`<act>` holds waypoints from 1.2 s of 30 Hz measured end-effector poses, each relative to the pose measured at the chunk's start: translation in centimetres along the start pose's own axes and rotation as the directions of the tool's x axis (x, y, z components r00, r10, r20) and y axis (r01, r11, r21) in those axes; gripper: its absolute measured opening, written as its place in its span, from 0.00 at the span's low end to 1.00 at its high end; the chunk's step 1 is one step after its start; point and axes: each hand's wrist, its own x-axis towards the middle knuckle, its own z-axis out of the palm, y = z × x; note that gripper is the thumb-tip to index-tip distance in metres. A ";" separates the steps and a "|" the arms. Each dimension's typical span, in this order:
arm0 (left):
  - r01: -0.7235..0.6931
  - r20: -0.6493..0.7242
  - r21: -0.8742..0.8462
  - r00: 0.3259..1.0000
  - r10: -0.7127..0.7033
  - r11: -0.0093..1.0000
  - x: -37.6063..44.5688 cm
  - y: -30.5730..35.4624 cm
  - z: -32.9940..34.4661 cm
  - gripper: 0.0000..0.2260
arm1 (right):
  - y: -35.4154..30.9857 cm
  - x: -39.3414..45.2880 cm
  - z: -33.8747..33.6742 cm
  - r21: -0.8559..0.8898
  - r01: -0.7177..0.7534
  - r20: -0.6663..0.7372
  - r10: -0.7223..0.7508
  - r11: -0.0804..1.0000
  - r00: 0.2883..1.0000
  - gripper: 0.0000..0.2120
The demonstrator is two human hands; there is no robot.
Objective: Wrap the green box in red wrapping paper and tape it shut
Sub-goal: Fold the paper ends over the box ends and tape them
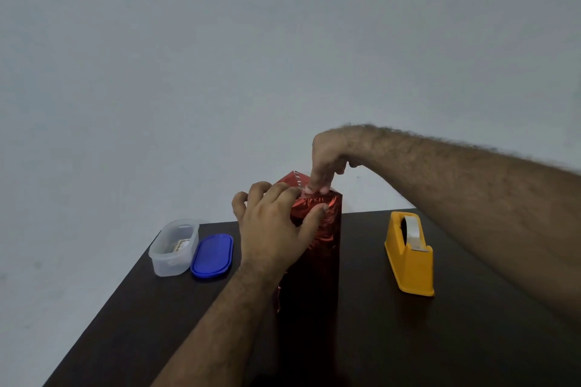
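Observation:
The box stands upright in the middle of the dark table point(377, 339), fully covered in shiny red wrapping paper point(311, 276); no green shows. My left hand point(276, 229) clasps the upper part of the wrapped box, thumb on its near face, fingers over the top. My right hand point(327, 160) comes down from above and presses its fingertips on the top edge, where a strip of clear tape point(297, 181) runs across a raised paper flap.
A yellow tape dispenser point(408, 254) with a white roll stands right of the box. To the left sit an open clear plastic container point(173, 248) and its blue lid point(212, 256). A pale wall lies behind the table's far edge.

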 end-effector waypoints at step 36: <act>-0.003 -0.031 0.003 1.000 0.003 1.000 -0.3 -0.3 0.4 0.26 | 4.4 2.4 5.8 0.460 -0.103 -0.339 0.281 0.882 0.898 0.24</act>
